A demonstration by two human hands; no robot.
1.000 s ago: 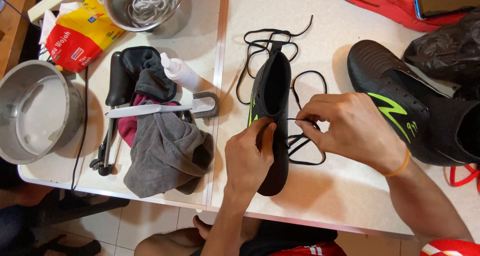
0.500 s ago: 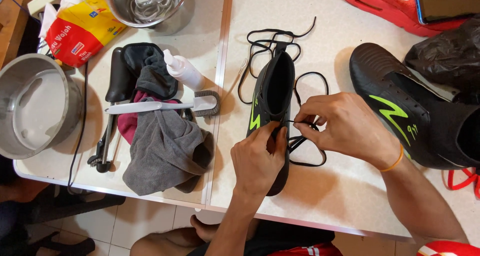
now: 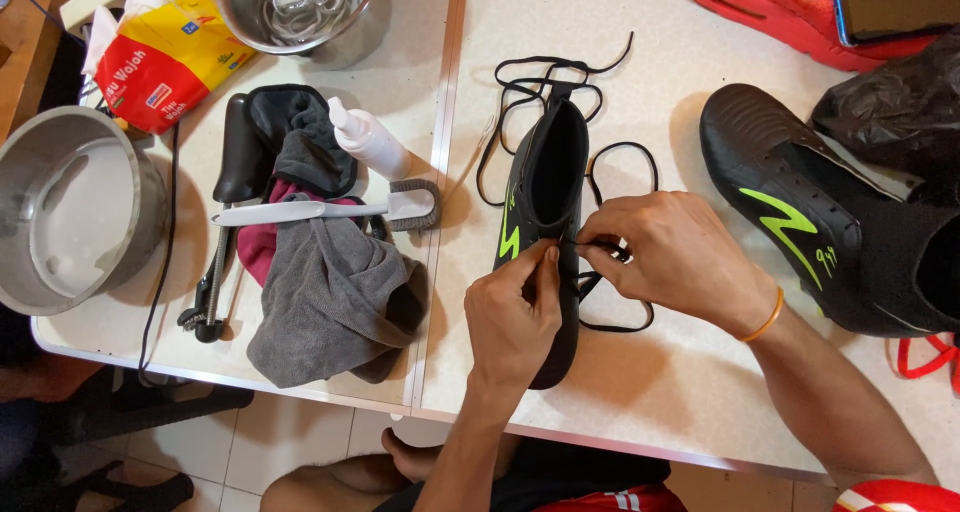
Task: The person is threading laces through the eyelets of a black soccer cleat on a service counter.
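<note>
A black high-top football boot (image 3: pixel 548 172) with a green mark lies toe toward me on the white table (image 3: pixel 660 372). My left hand (image 3: pixel 512 317) rests on its front part, thumb and forefinger pinched at the lacing. My right hand (image 3: pixel 672 257), an orange band at its wrist, pinches the black shoelace (image 3: pixel 620 164) at the same spot from the right. The rest of the lace lies in loose loops behind and beside the boot. The lace eyelets are hidden under my fingers.
A second black boot (image 3: pixel 800 222) lies to the right, by a black bag (image 3: pixel 890 122) and red shoe (image 3: pixel 780 12). Left: grey cloth (image 3: pixel 325 302), white brush (image 3: pixel 320 212), small white bottle (image 3: pixel 368 140), two steel pots (image 3: pixel 70 212), a yellow-red packet (image 3: pixel 165 57).
Both hands stay pinched at the boot's lacing; my left fingers have shifted slightly up toward the right hand. The boot has not moved.
</note>
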